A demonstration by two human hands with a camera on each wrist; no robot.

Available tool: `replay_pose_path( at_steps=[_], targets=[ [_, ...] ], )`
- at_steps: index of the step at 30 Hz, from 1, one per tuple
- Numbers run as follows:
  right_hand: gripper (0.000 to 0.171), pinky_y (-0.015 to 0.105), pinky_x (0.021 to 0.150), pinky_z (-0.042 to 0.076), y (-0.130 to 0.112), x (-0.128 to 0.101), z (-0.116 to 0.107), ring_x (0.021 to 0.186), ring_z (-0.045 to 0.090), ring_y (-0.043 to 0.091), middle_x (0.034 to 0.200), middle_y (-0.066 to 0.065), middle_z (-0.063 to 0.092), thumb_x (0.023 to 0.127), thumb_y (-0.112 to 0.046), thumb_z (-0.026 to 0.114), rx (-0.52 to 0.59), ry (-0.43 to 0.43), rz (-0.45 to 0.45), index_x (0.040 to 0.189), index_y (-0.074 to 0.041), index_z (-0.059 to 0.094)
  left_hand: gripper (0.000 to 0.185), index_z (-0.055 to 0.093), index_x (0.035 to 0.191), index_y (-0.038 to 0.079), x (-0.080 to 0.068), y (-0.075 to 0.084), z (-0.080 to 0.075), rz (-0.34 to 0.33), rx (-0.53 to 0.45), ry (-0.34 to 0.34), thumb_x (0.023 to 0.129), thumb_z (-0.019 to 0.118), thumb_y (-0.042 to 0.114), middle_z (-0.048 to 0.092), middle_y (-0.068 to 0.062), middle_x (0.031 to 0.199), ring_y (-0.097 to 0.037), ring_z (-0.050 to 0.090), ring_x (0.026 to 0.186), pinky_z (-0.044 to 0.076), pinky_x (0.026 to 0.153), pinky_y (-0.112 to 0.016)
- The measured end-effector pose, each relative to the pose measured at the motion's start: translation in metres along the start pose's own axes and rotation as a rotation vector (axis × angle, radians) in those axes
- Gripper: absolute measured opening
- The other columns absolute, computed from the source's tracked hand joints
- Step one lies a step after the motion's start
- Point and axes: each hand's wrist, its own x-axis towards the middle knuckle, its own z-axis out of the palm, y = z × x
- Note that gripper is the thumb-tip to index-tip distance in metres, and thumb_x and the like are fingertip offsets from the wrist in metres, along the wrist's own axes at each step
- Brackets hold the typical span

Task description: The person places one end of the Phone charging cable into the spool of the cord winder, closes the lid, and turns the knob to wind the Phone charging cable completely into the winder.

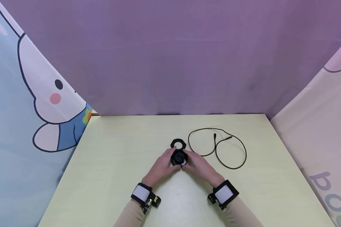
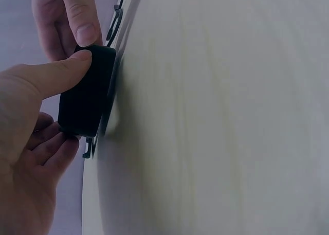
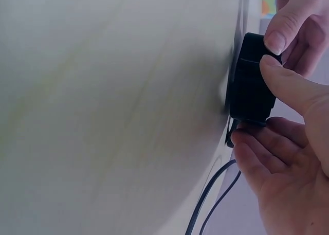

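A small black, many-sided case (image 1: 179, 157) is held between both hands near the middle of the table. Beyond it, seemingly joined at its far edge, lies a flat black ring-shaped piece (image 1: 178, 140). My left hand (image 1: 160, 165) grips the case from the left, thumb at the near side and fingers around the far side. From the right, my right hand (image 1: 200, 167) grips it in the same way. In the left wrist view the case (image 2: 85, 101) stands close to the tabletop, a thumb pressing its side. The right wrist view shows both thumbs nearly meeting on the case (image 3: 252, 91).
A thin black cable (image 1: 245, 154) lies in two loose loops to the right of the case, its two plug ends near the middle. The pale wooden table (image 1: 116, 142) meets a purple backdrop (image 1: 176, 63), with printed cloths at both sides.
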Motion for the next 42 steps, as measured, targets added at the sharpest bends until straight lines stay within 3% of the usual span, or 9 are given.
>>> replay_pose_path(
  at_steps=[9, 20, 26, 33, 42],
  targets=[
    [0.070, 0.048, 0.115, 0.043, 0.001, -0.002, 0.001, 0.136, 0.054, 0.036, 0.147, 0.021, 0.056, 0.089, -0.017, 0.082, -0.029, -0.006, 0.014, 0.148, 0.004, 0.050, 0.088, 0.032, 0.160, 0.001, -0.002, 0.003, 0.002, 0.030, 0.016, -0.002, 0.092, 0.079, 0.031, 0.047, -0.015, 0.156, -0.033, 0.049, 0.142, 0.040, 0.117, -0.046],
    [0.070, 0.049, 0.114, 0.044, 0.001, -0.004, 0.001, 0.135, 0.055, 0.037, 0.146, 0.023, 0.056, 0.090, -0.018, 0.082, -0.032, -0.005, 0.008, 0.147, 0.005, 0.050, 0.089, 0.029, 0.162, 0.005, -0.001, -0.002, 0.005, 0.022, 0.023, -0.025, 0.093, 0.077, 0.035, 0.044, -0.010, 0.159, -0.028, 0.043, 0.147, 0.036, 0.120, -0.043],
    [0.067, 0.050, 0.113, 0.046, -0.001, -0.003, 0.001, 0.133, 0.057, 0.036, 0.143, 0.022, 0.059, 0.093, -0.028, 0.079, -0.036, 0.002, 0.022, 0.146, 0.003, 0.052, 0.090, 0.028, 0.162, 0.005, 0.001, -0.004, 0.004, 0.019, 0.027, -0.051, 0.094, 0.076, 0.038, 0.041, -0.010, 0.160, -0.027, 0.039, 0.148, 0.035, 0.121, -0.043],
    [0.045, 0.047, 0.100, 0.054, -0.006, 0.002, 0.007, 0.119, 0.062, 0.032, 0.129, 0.017, 0.062, 0.095, -0.027, 0.076, -0.074, 0.123, 0.002, 0.129, 0.000, 0.061, 0.081, 0.037, 0.156, -0.001, 0.002, 0.000, 0.001, 0.071, 0.043, -0.035, 0.094, 0.078, 0.033, 0.047, -0.014, 0.153, -0.029, 0.044, 0.144, 0.037, 0.120, -0.043],
    [0.046, 0.051, 0.091, 0.057, -0.010, 0.009, 0.012, 0.111, 0.065, 0.035, 0.122, 0.017, 0.063, 0.088, -0.031, 0.084, -0.147, 0.224, 0.018, 0.114, 0.003, 0.067, 0.079, 0.040, 0.155, 0.001, 0.003, 0.001, -0.001, 0.050, 0.017, -0.054, 0.094, 0.078, 0.033, 0.047, -0.010, 0.152, -0.027, 0.045, 0.143, 0.037, 0.121, -0.042]
  ],
)
